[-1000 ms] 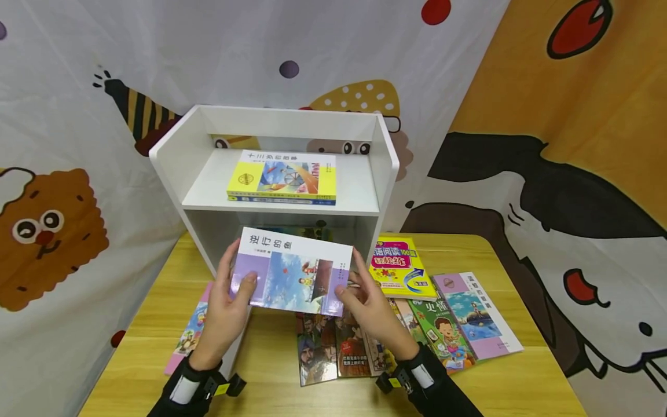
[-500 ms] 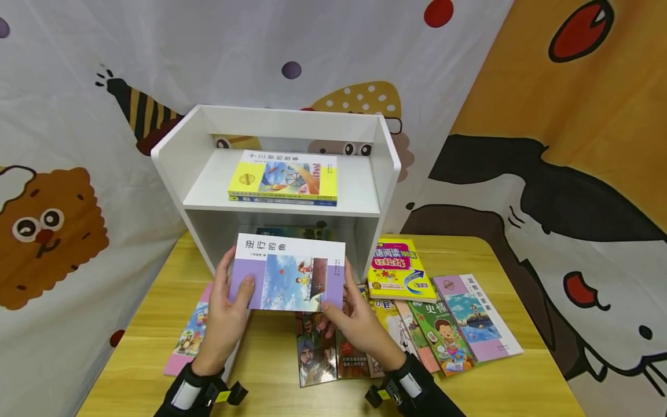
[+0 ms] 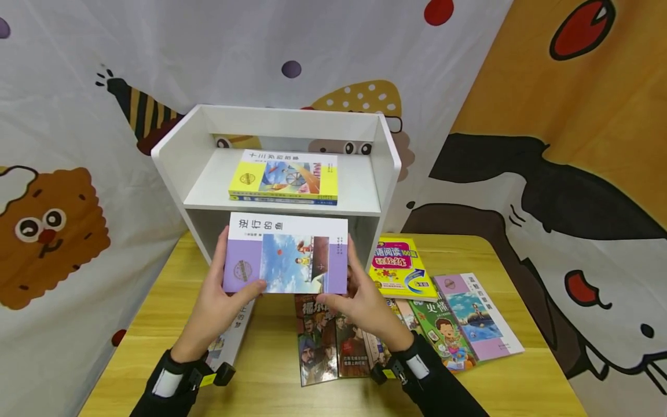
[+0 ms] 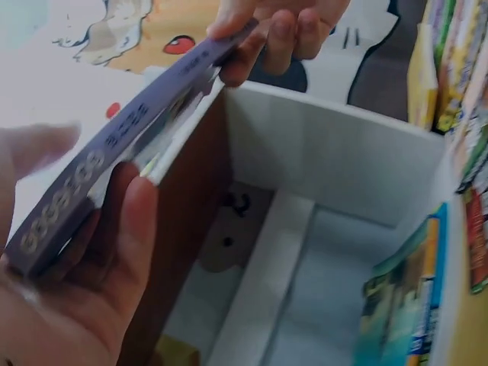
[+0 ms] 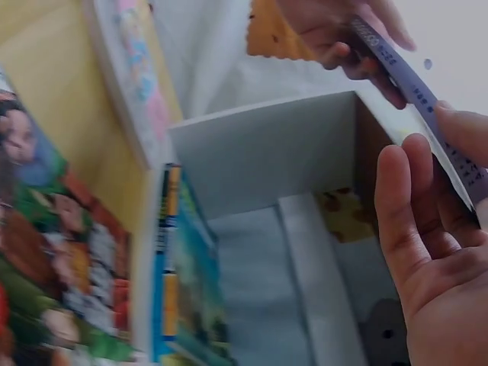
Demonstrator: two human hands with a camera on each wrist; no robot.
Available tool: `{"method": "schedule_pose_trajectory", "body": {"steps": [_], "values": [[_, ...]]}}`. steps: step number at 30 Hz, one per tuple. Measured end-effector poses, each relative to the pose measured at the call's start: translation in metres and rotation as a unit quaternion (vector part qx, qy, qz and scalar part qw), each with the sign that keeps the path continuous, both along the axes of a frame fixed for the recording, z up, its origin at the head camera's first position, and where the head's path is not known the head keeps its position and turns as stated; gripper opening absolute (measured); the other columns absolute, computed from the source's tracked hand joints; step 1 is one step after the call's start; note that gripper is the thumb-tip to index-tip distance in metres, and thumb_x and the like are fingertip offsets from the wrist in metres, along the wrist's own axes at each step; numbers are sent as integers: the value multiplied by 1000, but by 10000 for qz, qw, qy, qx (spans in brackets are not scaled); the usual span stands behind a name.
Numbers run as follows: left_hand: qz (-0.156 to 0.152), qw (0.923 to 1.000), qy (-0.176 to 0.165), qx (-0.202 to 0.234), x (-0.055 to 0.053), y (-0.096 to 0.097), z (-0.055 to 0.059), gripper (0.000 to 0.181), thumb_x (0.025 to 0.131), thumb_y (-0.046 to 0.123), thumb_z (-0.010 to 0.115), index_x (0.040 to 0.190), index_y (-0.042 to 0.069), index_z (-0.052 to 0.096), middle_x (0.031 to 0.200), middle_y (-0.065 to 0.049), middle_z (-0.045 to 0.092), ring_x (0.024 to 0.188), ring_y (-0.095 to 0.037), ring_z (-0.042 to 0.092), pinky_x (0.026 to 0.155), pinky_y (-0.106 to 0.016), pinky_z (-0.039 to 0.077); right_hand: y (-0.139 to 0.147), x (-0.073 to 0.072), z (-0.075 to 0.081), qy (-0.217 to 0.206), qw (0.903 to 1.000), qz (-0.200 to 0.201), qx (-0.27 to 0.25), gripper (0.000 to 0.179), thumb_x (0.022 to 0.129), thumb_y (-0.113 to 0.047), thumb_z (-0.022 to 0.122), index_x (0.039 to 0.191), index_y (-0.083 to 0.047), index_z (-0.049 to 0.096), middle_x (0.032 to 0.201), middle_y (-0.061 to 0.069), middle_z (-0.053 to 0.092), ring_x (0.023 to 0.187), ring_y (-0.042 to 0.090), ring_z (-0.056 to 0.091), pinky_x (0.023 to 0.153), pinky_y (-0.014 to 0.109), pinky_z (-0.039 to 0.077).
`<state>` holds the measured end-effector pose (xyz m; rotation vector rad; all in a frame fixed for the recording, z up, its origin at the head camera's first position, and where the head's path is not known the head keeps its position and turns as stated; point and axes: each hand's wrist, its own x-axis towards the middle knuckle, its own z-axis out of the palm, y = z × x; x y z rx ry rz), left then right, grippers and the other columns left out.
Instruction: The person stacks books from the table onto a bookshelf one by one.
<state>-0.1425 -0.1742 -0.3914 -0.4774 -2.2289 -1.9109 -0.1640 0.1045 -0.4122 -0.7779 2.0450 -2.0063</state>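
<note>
In the head view a purple-and-white book [image 3: 296, 263] is held sideways in front of the white shelf [image 3: 388, 168], its picture cover facing up. My left hand [image 3: 216, 304] grips its left end, the thumb along the lower edge. The right hand [image 3: 372, 307] holds the other end, with its thumb at the lower right corner. From the left wrist view the book's purple spine [image 4: 114, 141] shows, fingers under it and the thumb above. On the upper shelf lies a yellow book [image 3: 292, 176], on top of a blue one.
Several books are spread on the wooden table [image 3: 526, 388] at the right, among them a yellow workbook [image 3: 398, 269], a green book [image 3: 443, 336] and a lilac one [image 3: 476, 318]. A white-spined book [image 3: 234, 336] lies at the left. Inside the lower compartment is a teal book [image 5: 194, 282].
The purple-and-white book has risen toward the upper shelf and levelled out. My left thumb has slid from its cover down to the lower edge. Both hands moved up with it.
</note>
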Motion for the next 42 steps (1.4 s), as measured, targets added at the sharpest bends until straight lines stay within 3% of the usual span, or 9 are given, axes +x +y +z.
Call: {"method": "schedule_pose_trajectory", "body": {"steps": [7,13,16,25,29,32,36,39,42], "values": [[-690,9974,191,-22,-15,-11,28,115,73,-4,74,150,32,-4,133,-13,38,102,-32,51,76,-33,55,2,-13,38,381,9991,70,166,107,82,-3,68,148,-34,-10,128,13,53,92,30,61,68,45,56],[-753,9970,161,-91,-30,-19,36,113,75,-2,73,149,35,-3,134,-13,39,107,-31,52,79,-30,54,1,-29,56,337,9991,168,194,104,83,-6,68,148,-35,-7,113,15,61,65,41,57,51,47,54],[-726,9973,75,-65,-39,-24,37,108,77,0,72,149,34,-1,135,-13,38,109,-32,50,80,-28,53,-3,-37,62,273,9993,165,169,101,83,-9,69,149,-35,-4,112,13,62,62,45,55,50,48,53],[-255,9993,-151,-211,-59,-35,39,95,82,12,71,147,39,7,142,-4,35,113,-25,43,82,-19,48,-15,-51,75,-30,9996,-143,228,97,84,-20,70,148,-37,0,113,11,61,62,39,56,58,49,54],[278,9979,291,-499,-64,-36,34,91,79,17,75,148,33,18,138,-4,39,113,-21,44,83,-17,45,-15,-51,78,-53,9988,-288,386,95,84,-24,69,147,-38,0,117,8,59,67,37,57,61,48,54],[1088,9847,969,-959,-70,-36,26,87,72,23,81,144,29,33,129,-2,42,111,-15,40,90,-25,35,-15,-50,80,287,9961,-542,634,93,84,-27,69,148,-33,2,122,5,57,75,30,59,56,45,54],[2055,9480,1870,-1551,-80,-36,21,83,63,32,86,137,26,48,130,1,42,117,-14,32,91,-46,26,-16,-50,79,1200,9775,-1275,1173,87,84,-35,69,150,-25,13,109,1,56,76,22,52,51,34,45],[2372,9266,2282,-1819,-84,-34,20,81,64,37,84,135,22,50,138,0,44,122,-17,32,94,-54,26,-18,-55,75,1861,9459,-2001,1748,83,82,-46,67,148,-24,23,93,1,47,71,19,41,52,32,36],[2536,9123,2508,-2011,-86,-31,22,79,67,41,81,135,17,50,139,-4,46,123,-22,35,96,-57,26,-20,-60,70,2543,8998,-2688,2312,80,79,-57,65,143,-22,34,94,0,41,80,16,36,60,33,33]]}}
